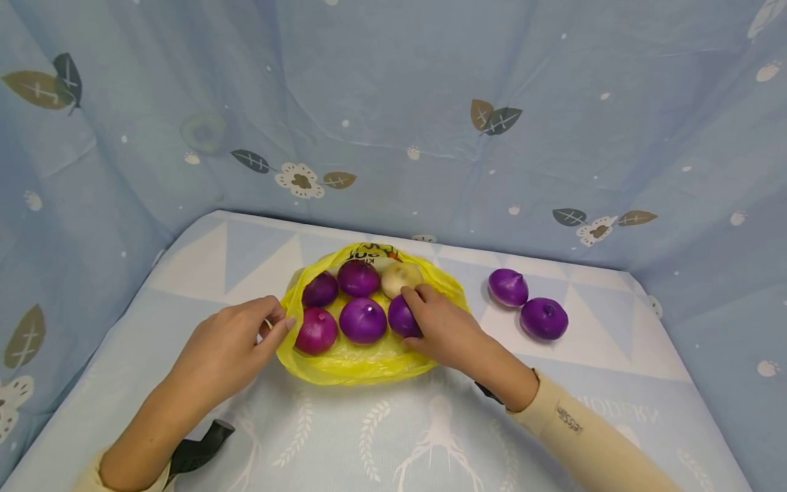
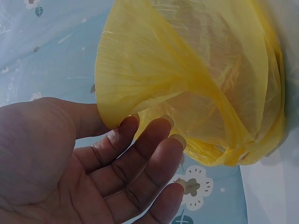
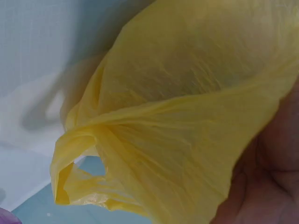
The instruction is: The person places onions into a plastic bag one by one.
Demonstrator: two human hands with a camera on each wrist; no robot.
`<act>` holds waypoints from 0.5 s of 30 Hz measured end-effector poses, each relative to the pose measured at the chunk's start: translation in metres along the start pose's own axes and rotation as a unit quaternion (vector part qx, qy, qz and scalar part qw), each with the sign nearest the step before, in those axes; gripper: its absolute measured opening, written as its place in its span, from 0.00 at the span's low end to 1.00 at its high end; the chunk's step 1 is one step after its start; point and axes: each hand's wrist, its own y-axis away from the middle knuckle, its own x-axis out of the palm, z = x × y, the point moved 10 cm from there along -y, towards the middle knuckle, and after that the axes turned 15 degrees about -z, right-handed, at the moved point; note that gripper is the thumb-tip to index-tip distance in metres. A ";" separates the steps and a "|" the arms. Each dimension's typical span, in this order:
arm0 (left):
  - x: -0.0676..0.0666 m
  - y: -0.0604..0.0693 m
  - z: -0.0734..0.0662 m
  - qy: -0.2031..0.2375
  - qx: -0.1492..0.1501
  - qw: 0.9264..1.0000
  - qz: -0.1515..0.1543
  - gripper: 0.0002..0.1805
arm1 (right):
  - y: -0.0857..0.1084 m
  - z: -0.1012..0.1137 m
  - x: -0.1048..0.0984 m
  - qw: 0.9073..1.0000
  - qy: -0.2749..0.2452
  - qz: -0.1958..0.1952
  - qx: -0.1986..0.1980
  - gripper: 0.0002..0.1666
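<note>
A yellow plastic bag [image 1: 356, 372] lies with its mouth spread wide on the table. Inside are several purple onions [image 1: 363, 321], a redder one [image 1: 318, 331] at the left, and one pale yellow onion [image 1: 402, 277] at the back right. My left hand [image 1: 230, 345] pinches the bag's left rim between thumb and index finger; the left wrist view shows its other fingers loosely bent beside the plastic. Reaching in over the right rim, my right hand [image 1: 445, 328] grips a purple onion [image 1: 401, 318]. In the right wrist view the bag [image 3: 177, 140] hides that hand's fingertips.
Two more purple onions, one farther back [image 1: 508, 287] and one nearer [image 1: 544, 318], sit on the table right of the bag. A patterned cloth covers the table [image 1: 344, 437]. Blue printed curtains [image 1: 393, 123] stand behind and at both sides.
</note>
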 end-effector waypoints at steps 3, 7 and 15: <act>0.000 0.000 0.000 0.000 0.000 1.000 0.000 0.05 | 0.000 -0.001 0.004 1.000 0.004 -0.004 0.001 0.52; 0.000 0.000 0.000 0.000 0.002 1.000 -0.001 0.05 | 0.000 -0.002 0.008 1.000 0.006 -0.008 0.004 0.51; 0.000 0.000 0.000 -0.001 0.005 1.000 -0.005 0.05 | 0.000 -0.002 0.010 1.000 0.017 -0.017 0.015 0.49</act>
